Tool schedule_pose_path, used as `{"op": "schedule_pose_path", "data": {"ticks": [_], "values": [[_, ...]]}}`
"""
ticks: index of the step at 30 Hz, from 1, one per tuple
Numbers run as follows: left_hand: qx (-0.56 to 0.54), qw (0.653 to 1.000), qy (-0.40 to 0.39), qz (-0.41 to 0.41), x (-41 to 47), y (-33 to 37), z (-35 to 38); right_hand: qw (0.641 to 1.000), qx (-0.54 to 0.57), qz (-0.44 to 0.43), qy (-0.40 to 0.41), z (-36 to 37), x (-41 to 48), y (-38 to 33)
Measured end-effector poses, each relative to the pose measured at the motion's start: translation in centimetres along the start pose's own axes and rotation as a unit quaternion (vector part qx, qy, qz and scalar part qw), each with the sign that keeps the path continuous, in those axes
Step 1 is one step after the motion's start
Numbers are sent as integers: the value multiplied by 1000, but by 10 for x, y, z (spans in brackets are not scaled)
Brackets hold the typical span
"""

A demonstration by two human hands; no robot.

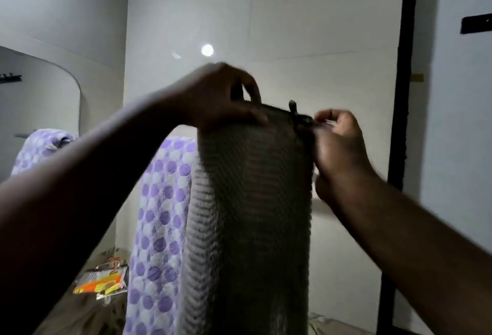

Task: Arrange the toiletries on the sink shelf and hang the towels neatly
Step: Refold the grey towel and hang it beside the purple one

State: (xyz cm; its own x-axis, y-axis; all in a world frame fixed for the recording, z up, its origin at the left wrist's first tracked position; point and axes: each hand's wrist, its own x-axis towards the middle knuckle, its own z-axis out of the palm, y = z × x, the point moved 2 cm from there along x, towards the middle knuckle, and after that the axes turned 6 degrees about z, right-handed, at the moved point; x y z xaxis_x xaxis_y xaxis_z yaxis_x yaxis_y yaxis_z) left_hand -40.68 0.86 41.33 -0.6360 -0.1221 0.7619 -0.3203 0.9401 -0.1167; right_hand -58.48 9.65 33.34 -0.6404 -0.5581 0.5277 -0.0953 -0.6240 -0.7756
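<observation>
Well into the towel-hanging step, by the look of it, rather than the toiletries. Holding up the grey towel [253,201] at the centre of view by its top edge: gripping the 10 o'clock corner with the left hand [223,97], thumb in front and fingers curled over the hem; nipping the 2 o'clock corner with the right hand [338,145], fingertips closed on the edge just beside a dark hook or loop [292,107]. Cannot tell whether caught on that hook yet or merely held up. Hanging straight down from both hands, past the bottom of view. Just at 9 o'clock of it, touching or overlapping, the purple dotted towel [162,201], already draped. Lower, toward 8 o'clock, some orange packets [103,278] lying on the table [80,313].

Next, probably: seating the top edge on its hook, levelling both corners against the neighbour, then releasing one hand at a time while watching for slip.
</observation>
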Motion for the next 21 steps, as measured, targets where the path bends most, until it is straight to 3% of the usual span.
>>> {"op": "schedule_pose_path", "data": {"ticks": [3,5,9,13,15,17,19,21], "values": [[142,961,235,23,15,-22,-6,1000,-4,-30,-2,38,58,-5],[158,939,303,41,10,-20,23,997,-61,-54,20,53,97,4],[162,974,155,11,-13,-44,120,970,-208,-60,110,56,139,40],[127,983,131,5,-22,-75,162,922,-320,-154,159,57,142,64],[117,984,136,1,-20,-82,166,877,-389,-220,178,62,135,65],[105,987,118,-15,-18,-87,169,800,-463,-323,203,65,124,62],[104,989,102,-24,-16,-90,168,733,-506,-428,152,69,111,61],[95,991,88,-24,-11,-92,164,746,-531,-401,10,72,98,61]]}}
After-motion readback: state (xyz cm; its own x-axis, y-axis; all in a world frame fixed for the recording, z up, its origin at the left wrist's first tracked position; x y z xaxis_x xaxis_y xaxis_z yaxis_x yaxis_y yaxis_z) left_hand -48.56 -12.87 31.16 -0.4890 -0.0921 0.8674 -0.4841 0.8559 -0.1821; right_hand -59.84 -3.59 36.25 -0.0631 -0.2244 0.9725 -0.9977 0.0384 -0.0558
